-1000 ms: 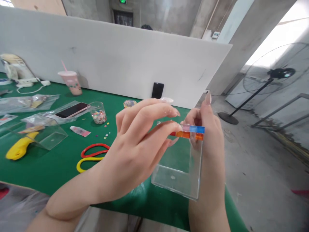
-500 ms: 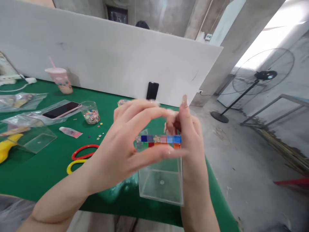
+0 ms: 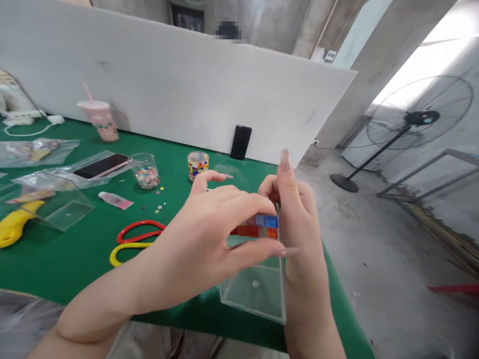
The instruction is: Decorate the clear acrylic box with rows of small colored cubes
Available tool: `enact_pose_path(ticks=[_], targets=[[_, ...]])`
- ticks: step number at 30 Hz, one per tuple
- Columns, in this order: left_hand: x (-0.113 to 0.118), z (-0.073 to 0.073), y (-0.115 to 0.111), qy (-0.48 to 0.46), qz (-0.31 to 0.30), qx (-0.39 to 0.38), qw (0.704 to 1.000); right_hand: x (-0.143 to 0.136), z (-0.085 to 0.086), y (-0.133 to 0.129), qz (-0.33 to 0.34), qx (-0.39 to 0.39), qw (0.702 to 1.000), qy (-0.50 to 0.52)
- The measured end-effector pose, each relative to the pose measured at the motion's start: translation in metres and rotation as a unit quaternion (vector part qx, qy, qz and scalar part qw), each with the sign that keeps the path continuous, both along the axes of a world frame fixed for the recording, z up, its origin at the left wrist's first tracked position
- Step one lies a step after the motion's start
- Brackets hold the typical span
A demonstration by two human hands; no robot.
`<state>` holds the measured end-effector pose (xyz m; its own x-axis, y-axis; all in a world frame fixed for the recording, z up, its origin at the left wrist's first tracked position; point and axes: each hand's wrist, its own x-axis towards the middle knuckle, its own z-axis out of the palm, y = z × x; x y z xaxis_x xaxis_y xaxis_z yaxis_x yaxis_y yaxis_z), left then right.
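A clear acrylic box [image 3: 254, 294] is held up over the near edge of the green table, with rows of coloured square tiles [image 3: 266, 221] along its upper part. My left hand [image 3: 209, 234] reaches across the box from the left, thumb below the tile rows and index finger above them, pinching at their right end. Behind the box's right side is my right hand [image 3: 305, 224], its thumb pointing up and its other fingers curled at the box's upper right corner. The left hand hides the left part of the tiles.
Red-and-yellow-handled scissors [image 3: 140, 232], a glue tube [image 3: 115, 200], a cup of small pieces [image 3: 147, 174] and a tiled round jar [image 3: 197, 165] lie or stand beyond. A phone [image 3: 240, 142] leans on the white board [image 3: 187, 89]. A yellow-handled tool [image 3: 18, 224] is left.
My left hand has moved slightly right and closed in on the tile rows, covering more of them. The tiled jar behind it has come into fuller view.
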<state>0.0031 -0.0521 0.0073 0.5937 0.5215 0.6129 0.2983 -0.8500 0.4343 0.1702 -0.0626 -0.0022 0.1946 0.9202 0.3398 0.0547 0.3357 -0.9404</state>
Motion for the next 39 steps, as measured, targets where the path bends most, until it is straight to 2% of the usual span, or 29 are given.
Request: enact_pose_path(ticks=[9,14,18,22,25,30,34,36,39], targets=[[0.003,-0.004,-0.006,-0.033,0.011,0.025,0.999,-0.005,0.003,-0.006,-0.048,0.004,0.999,-0.001],[0.004,-0.001,-0.006,-0.038,-0.001,-0.028,0.999,-0.005,0.003,-0.01,-0.06,-0.003,0.998,-0.013],[0.006,0.006,-0.002,-0.06,-0.025,-0.099,0.993,-0.006,0.004,-0.014,-0.05,-0.007,0.998,-0.032],[0.003,0.011,0.002,-0.04,-0.062,-0.168,0.983,-0.008,0.005,-0.015,-0.029,0.005,0.998,-0.053],[0.001,0.013,0.003,-0.018,-0.069,-0.17,0.983,-0.01,0.004,-0.013,-0.014,-0.002,0.998,-0.054],[0.002,0.015,0.011,0.01,-0.059,-0.155,0.986,-0.011,-0.003,-0.008,-0.033,0.025,0.996,-0.073],[-0.008,0.017,0.029,0.018,-0.109,-0.172,0.979,-0.001,-0.007,0.001,-0.062,0.057,0.992,-0.094],[-0.017,0.021,0.038,-0.017,-0.077,-0.15,0.985,0.008,-0.009,0.008,-0.083,0.085,0.988,-0.1],[-0.027,0.027,0.051,-0.065,0.093,-0.098,0.989,0.02,-0.016,0.019,-0.135,0.129,0.975,-0.121]])
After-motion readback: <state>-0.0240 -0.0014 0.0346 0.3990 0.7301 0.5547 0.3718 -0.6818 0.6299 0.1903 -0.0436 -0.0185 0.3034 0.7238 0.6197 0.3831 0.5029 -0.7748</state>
